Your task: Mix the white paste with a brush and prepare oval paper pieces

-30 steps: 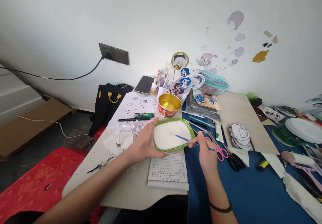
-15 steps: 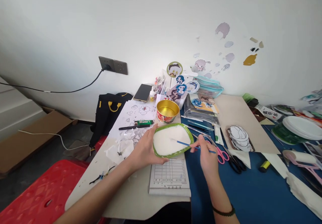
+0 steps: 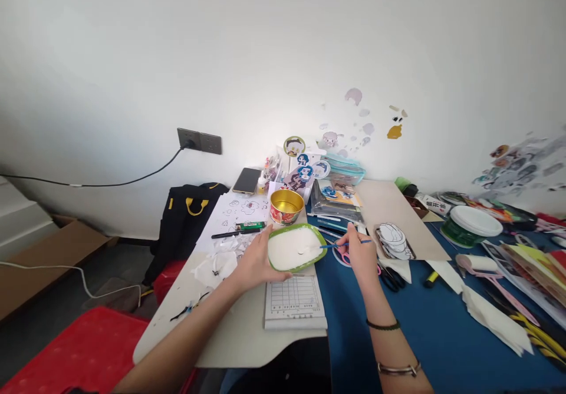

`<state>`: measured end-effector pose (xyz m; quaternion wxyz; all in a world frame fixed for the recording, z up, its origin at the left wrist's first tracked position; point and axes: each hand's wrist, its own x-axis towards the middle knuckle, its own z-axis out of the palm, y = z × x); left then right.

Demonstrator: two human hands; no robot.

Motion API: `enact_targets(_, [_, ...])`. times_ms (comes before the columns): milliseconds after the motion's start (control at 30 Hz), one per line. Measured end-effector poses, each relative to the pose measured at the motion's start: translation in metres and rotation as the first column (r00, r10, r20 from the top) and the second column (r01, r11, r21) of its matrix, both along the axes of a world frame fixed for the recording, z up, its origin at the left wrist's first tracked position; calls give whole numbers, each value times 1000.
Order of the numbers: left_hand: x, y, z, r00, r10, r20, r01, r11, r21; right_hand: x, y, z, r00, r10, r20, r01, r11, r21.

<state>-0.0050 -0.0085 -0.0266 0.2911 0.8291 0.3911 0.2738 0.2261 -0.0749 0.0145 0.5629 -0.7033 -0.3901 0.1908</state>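
Observation:
My left hand (image 3: 256,264) grips the left side of a green-rimmed shallow dish (image 3: 289,246), thumb along its near edge. White material fills the dish. Between the fingers of my right hand (image 3: 359,258) is a thin blue paintbrush (image 3: 338,245), its tip over the right part of the white surface. A small round mark shows in the white near the tip. Just behind the dish stands a gold-lined tin can (image 3: 286,206). Below the dish lies a form pad (image 3: 295,305) with a printed grid. Pink-handled scissors (image 3: 341,256) sit partly hidden beside my right hand.
Paper scraps (image 3: 216,269) and a green-labelled tube (image 3: 250,226) lie to the left. A phone (image 3: 246,180) rests at the back. On the right are a tray of paper cutouts (image 3: 393,240), black-handled scissors (image 3: 392,279) and a white-lidded tub (image 3: 472,224). A red stool (image 3: 84,350) stands lower left.
The view has shifted and widened to the right. The brush has drawn back rightward across the white material, and a small round mark now shows there. Both hands keep their holds.

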Motion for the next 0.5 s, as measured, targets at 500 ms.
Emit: enact_targets(500, [0,3,-5,995,-19,96,12,997,76,-4,7,-11,991,131,11,-131,985,116])
